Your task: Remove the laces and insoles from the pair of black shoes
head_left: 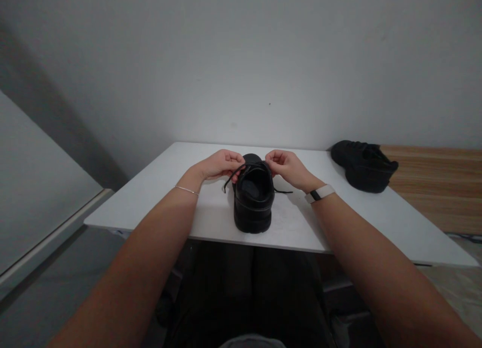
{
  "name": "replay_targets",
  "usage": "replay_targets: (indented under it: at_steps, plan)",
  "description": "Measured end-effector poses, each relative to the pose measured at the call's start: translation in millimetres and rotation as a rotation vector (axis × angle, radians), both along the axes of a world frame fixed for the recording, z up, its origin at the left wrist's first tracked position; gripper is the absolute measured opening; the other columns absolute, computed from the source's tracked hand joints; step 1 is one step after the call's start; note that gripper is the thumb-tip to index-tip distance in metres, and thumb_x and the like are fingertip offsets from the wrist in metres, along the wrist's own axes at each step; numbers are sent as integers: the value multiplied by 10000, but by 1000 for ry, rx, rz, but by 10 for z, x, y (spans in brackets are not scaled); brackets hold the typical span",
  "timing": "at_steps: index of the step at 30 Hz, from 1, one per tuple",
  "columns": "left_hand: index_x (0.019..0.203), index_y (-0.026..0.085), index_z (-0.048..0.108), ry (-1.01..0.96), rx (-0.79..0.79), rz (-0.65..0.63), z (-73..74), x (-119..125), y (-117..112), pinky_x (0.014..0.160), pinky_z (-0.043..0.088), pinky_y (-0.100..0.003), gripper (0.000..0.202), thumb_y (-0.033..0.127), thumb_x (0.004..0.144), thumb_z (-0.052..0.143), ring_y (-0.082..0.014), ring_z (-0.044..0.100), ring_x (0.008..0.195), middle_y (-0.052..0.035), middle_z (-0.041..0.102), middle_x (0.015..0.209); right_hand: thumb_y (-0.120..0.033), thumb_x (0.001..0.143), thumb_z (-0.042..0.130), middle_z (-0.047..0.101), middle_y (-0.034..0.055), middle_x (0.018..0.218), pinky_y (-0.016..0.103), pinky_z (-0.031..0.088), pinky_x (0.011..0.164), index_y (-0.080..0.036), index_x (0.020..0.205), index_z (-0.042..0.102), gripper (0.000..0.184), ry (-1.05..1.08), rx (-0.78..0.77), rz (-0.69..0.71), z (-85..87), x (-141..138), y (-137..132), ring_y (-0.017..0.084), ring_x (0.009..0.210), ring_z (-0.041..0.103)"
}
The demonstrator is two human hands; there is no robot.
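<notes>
A black shoe (pixel 253 212) stands upright on the white table, its heel toward me and its toe toward the wall. My left hand (pixel 225 165) is at the left side of its opening, thumb and fingers pinched on the black shoelace (pixel 230 178), whose loose end hangs down to the left. On the other side, my right hand (pixel 284 166) pinches the lace close to the shoe's upper right edge. Another lace end sticks out to the right below that hand. The lace runs across the top of the shoe between both hands; its exact crossing is too small to make out.
A second black shoe (pixel 363 166) sits at the table's far right, beside a wood-grain surface (pixel 433 187). The white table (pixel 150 197) meets a grey wall (pixel 241 77) at the back. Its front edge lies just before my legs. A white panel (pixel 41 187) stands at the left.
</notes>
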State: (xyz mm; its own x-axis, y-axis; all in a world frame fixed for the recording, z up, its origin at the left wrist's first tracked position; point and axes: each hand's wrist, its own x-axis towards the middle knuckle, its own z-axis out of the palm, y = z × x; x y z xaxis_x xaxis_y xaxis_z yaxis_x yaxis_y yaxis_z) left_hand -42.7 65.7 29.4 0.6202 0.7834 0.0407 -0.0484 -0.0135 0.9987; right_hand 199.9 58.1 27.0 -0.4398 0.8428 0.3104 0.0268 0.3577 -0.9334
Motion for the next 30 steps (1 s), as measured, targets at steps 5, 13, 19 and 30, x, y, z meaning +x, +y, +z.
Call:
replay_targets:
  at_steps: [5,13,19,30]
  plan:
    - [758,121,637,-58,132,120,-70,172,54,449,450,-180,269,333,739,803,-84,562,437,9,609,544,-303,764,741,553,-34,609,217,408,493,-188,727,557,220,25,54,-165,-31,34,105,78,537,496]
    - [765,135,607,-87,222,218,-12,204,46,506,430,-188,228,278,736,782,-76,554,507,29,591,595,-322,686,782,579,-46,641,212,348,518,-176,766,596,249,264,-199,-63,-35,0,82,61,557,476]
    - [783,134,609,-147,166,205,-24,206,41,547,388,-181,218,259,731,780,-68,549,579,19,607,671,-262,666,795,657,-18,754,225,424,642,-176,880,660,267,382,-361,0,4,41,44,83,671,549]
    - [922,166,569,-349,6,136,16,128,-7,772,453,-237,357,180,666,819,-131,652,817,-15,675,824,-174,662,763,647,-6,777,240,474,720,-195,809,664,178,439,-387,24,45,111,33,111,733,580]
